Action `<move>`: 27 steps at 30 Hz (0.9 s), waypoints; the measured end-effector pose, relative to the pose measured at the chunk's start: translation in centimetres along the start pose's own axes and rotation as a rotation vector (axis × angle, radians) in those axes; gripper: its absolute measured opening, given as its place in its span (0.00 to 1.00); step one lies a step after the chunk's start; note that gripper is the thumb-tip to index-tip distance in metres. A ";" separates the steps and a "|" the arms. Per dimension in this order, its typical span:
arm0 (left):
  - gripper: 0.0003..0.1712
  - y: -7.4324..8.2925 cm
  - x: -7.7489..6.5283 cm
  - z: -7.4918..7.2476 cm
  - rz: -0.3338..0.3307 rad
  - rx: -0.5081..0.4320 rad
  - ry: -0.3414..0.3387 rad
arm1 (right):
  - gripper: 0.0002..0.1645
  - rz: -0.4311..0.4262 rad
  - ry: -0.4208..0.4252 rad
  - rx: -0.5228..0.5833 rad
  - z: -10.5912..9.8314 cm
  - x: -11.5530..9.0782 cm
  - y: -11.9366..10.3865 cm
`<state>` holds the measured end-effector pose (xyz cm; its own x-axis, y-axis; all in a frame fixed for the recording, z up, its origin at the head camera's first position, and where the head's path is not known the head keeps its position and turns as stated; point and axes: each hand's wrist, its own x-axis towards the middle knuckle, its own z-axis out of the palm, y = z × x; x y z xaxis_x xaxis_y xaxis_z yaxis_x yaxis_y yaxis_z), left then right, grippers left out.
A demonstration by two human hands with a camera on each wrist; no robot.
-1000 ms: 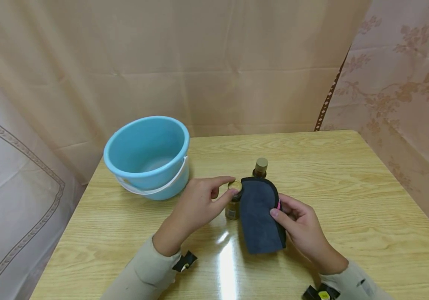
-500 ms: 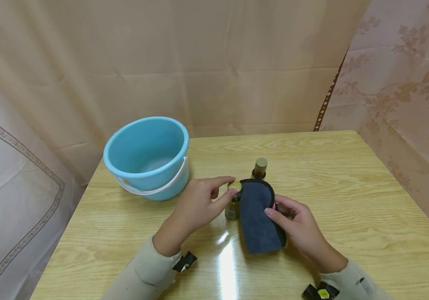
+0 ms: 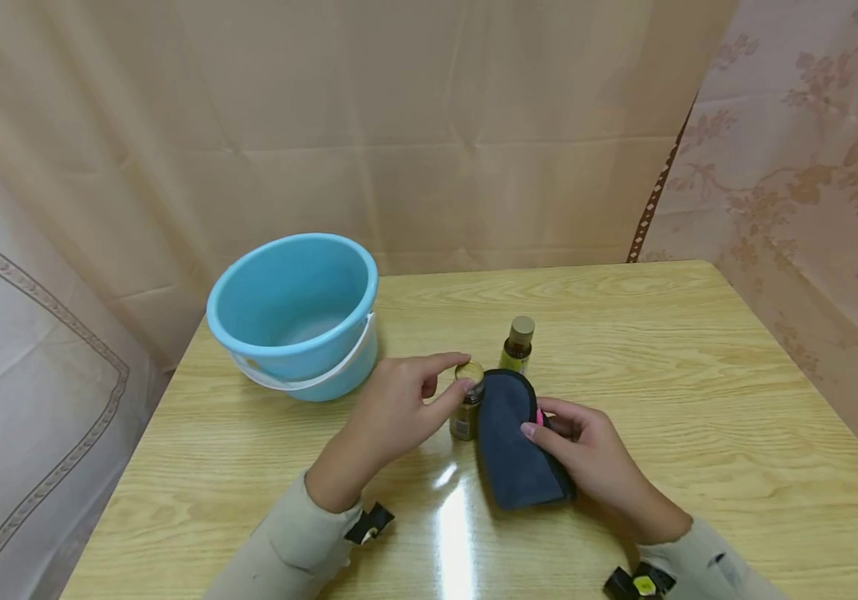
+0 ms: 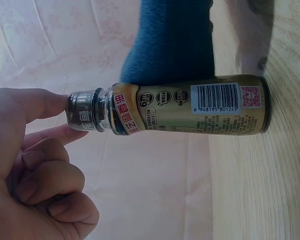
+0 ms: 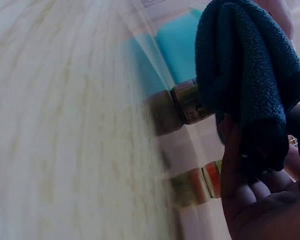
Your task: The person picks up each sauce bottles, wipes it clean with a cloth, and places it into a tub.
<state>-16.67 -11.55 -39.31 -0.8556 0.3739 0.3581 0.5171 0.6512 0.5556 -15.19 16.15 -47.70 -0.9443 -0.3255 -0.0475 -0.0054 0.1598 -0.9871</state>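
Note:
My left hand (image 3: pixel 399 400) pinches the gold cap of a small sesame oil bottle (image 3: pixel 463 423) between thumb and forefinger, other fingers curled in. The bottle (image 4: pixel 190 107) stands upright on the table, its barcode label facing the left wrist camera. My right hand (image 3: pixel 594 450) grips a folded dark blue towel (image 3: pixel 515 454) with black edging and a small pink piece at its side. This towel (image 5: pixel 245 60) is fuzzy and lies against the bottle's right side. Its lower end reaches down close to the table. Right-hand fingers behind it are partly hidden.
Just behind the towel stands a second bottle (image 3: pixel 516 354) with a gold cap and a yellow-green label. A light blue bucket (image 3: pixel 294 287) with a white handle is at the back left. The wooden table (image 3: pixel 699 400) ends against hanging curtains (image 3: pixel 429 150).
My right hand has drawn the towel's upper part down and slightly toward me along the bottle. More of the rear bottle shows. My left hand has stayed in place on the cap.

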 end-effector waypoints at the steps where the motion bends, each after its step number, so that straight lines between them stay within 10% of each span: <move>1: 0.19 0.0 0.0 0.0 0.000 0.001 -0.001 | 0.26 0.010 -0.003 -0.010 0.0 0.0 0.0; 27: 0.21 0.0 -0.3 0.6 0.028 0.049 0.139 | 0.30 0.090 -0.002 -0.150 -0.2 0.0 0.2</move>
<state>-16.44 -11.22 -39.84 -0.8272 0.2991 0.4756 0.5358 0.6746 0.5077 -15.26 16.34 -47.89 -0.9425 -0.3057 -0.1351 0.0300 0.3252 -0.9452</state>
